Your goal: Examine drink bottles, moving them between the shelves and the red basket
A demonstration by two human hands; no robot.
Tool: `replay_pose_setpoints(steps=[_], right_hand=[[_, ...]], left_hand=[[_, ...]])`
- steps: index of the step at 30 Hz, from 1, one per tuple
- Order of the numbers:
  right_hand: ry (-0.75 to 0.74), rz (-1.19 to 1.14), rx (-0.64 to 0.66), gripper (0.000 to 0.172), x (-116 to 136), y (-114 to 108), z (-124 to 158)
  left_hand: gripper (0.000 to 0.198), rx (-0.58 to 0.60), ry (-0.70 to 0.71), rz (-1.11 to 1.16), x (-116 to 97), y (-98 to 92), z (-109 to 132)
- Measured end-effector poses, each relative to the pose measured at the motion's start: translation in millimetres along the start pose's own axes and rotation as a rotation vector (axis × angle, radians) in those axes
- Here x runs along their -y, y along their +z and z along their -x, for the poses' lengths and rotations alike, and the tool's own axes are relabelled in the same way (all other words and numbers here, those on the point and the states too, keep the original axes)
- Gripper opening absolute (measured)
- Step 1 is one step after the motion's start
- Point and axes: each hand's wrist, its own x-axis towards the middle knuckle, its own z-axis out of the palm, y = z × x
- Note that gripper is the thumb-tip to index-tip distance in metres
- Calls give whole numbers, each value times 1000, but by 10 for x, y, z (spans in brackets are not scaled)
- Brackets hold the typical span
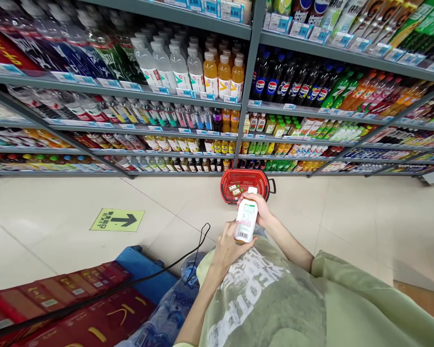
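A bottle with a white label and white cap (pixel 246 219) is held in front of the chest, its barcode facing up. My left hand (pixel 228 245) is wrapped round the lower end of the bottle. Near the cap, my right hand (pixel 261 209) grips the upper end, its fingers partly hidden behind the bottle. Just beyond the hands, a red shopping basket (pixel 262 179) stands on the floor with a few small packaged items (pixel 235 189) inside.
Shelves of bottled drinks (pixel 188 126) span the far side. A green exit sign (pixel 117 220) lies on the floor at left. Red boxes (pixel 68 289), a blue pallet (pixel 139 262), packed water bottles (pixel 166 308) and a black cord (pixel 159 273) are at lower left.
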Motion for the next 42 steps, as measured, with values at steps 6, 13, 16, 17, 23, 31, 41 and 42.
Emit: replay_pose_setpoints(steps=[6,13,16,17,23,31,41,42], right_hand=[[-13,6,18,22,-33,-46,-14],[9,23,9,23,-30,-49,-14],[12,22,6,23,-29,-50,-7],[12,23,6,23,-29,-51,-4],[14,34,8,23,-31,-56,17],[18,34,2,23,-37,-52,30],[1,46,10,23,-31,-72,40],[2,42,11,22,-29,-72,40]], left_hand=[[72,-41,30,-5,-4,-7,0],[77,-77,79,-67,-12,0,9],[79,-109,110,-73,-10,16,19],[79,-112,116,-73,-11,20,22],[80,-82,85,-68,-13,28,53],[84,-77,84,-87,8,49,78],[86,-115,160,-108,17,67,65],[87,-115,163,-112,20,68,66]])
